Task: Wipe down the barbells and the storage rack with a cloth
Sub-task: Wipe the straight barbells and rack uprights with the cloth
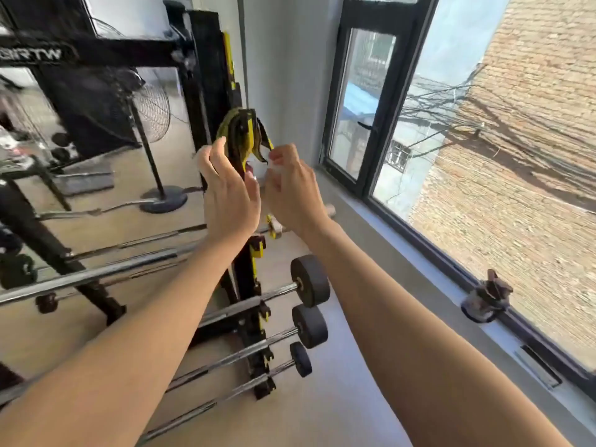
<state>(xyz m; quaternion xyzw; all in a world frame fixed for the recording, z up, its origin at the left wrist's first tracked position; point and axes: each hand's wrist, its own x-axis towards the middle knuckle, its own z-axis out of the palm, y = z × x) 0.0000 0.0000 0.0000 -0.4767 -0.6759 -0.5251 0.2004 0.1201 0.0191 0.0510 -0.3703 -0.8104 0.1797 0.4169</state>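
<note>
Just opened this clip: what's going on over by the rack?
A person stands at a barbell storage rack beside a window, both arms raised. The left hand lies with straight fingers against a bundle of yellow and black straps hanging on the rack's upright. The right hand, fingers curled, pinches a pale bit beside the straps, too blurred to tell whether it is the cloth. The barbells below sit on their hooks, untouched.

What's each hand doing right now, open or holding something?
Left hand: against the yellow-black straps; grip cannot be told.
Right hand: pinching a pale scrap, blurred.
</note>
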